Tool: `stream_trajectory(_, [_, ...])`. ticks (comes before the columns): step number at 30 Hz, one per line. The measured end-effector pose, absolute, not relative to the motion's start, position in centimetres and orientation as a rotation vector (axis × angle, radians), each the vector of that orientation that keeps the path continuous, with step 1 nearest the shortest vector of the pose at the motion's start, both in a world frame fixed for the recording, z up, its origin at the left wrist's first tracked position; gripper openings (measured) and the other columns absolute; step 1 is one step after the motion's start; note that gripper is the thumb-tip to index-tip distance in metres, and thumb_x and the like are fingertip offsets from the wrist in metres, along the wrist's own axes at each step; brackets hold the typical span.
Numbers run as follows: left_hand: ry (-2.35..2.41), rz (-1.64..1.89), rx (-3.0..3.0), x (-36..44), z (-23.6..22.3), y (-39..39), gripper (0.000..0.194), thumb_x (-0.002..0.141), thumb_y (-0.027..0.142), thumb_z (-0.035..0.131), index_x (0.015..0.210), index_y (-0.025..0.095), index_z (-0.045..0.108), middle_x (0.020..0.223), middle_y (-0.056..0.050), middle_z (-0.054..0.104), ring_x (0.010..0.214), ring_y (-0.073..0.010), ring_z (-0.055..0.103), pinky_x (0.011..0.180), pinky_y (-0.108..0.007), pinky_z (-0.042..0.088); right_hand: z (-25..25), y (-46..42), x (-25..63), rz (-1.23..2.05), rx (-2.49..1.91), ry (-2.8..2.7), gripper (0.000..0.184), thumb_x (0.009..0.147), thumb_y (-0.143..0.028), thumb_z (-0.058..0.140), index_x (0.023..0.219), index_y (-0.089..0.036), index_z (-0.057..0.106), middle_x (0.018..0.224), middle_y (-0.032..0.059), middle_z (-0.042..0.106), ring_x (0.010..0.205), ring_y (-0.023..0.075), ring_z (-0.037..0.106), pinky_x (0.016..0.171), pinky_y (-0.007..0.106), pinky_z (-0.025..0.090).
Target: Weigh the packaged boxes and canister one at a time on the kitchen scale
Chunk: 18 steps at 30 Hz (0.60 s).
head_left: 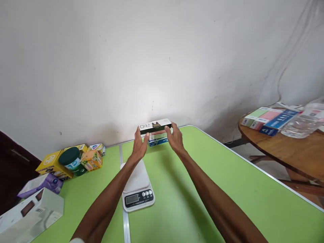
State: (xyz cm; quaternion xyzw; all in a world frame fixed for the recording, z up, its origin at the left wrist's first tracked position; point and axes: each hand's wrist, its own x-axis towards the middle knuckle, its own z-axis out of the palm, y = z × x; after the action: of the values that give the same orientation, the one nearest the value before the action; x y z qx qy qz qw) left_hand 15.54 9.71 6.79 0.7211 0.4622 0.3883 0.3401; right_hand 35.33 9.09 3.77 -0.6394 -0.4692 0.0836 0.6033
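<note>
Both hands hold a long black-and-white carton [155, 126] at the far edge of the green table [172, 209], near the white wall [152, 67]. The left hand [139, 146] pinches the carton's left end, its thumb against the near black side and its fingers around the end; the right hand [175, 137] grips the opposite end, its thumb on the same dark side. Just below the carton show a pale pink-and-green box [159, 136] and a blue box [158, 142] under that; whether the carton touches them I cannot tell. A white kitchen scale [138, 187] lies nearer the person, partly behind the left forearm, with a grey display and 3 round buttons on its front panel. Along the table's left side stand a yellow box [49, 162], a dark green tub [71, 160], an orange box [91, 160] and a small white-and-yellow box [97, 147], then a purple pack [42, 185] and a large white box [30, 216]. On the right, a round wooden table [291, 152] bears 3 long cartons [269, 119], coloured green, pink and blue, beside a clear plastic bottle [301, 125] on its side.
</note>
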Motion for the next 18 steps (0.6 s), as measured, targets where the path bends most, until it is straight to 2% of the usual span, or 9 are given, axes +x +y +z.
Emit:
stream_trajectory(6, [1.273,0.92,1.952,19.3,6.0,14.6,0.088,0.101,0.068,0.04,0.169,0.016,0.018,0.177,-0.018,0.02,0.166,-0.0319,0.014,0.133,-0.052,0.013,2.7,14.0,38.8,0.192,-1.561,-1.06,0.067,0.094,-0.065,0.045,0.136,-0.017,0.062,0.129,0.0211,0.07,0.125,0.0393,0.056,0.111,0.059,0.042])
stream_trajectory(9, [1.291,0.872,1.971,19.3,4.9,15.2,0.09,0.1,0.07,0.037,0.169,0.014,0.017,0.177,-0.018,0.02,0.166,-0.0327,0.014,0.133,-0.052,0.01,1.6,14.5,38.8,0.204,-1.563,-1.066,0.068,0.091,-0.065,0.045,0.136,-0.017,0.062,0.134,0.0212,0.067,0.129,0.0393,0.054,0.114,0.06,0.04])
stream_trajectory(13, [1.267,0.828,1.972,18.8,4.7,15.1,0.09,0.099,0.072,0.034,0.17,0.019,0.016,0.178,-0.015,0.019,0.167,-0.0305,0.009,0.134,-0.049,0.007,1.1,14.5,38.7,0.218,-1.58,-1.039,0.073,0.09,-0.064,0.045,0.141,-0.013,0.058,0.143,0.0238,0.062,0.138,0.0413,0.048,0.118,0.062,0.035])
stream_trajectory(18, [1.228,0.755,1.948,18.9,5.6,14.7,0.094,0.099,0.073,0.034,0.17,0.017,0.007,0.179,-0.017,0.011,0.167,-0.0328,0.006,0.133,-0.055,0.006,1.9,13.8,38.4,0.235,-1.635,-0.989,0.084,0.089,-0.06,0.049,0.153,-0.005,0.043,0.157,0.0281,0.049,0.15,0.0429,0.038,0.124,0.062,0.027])
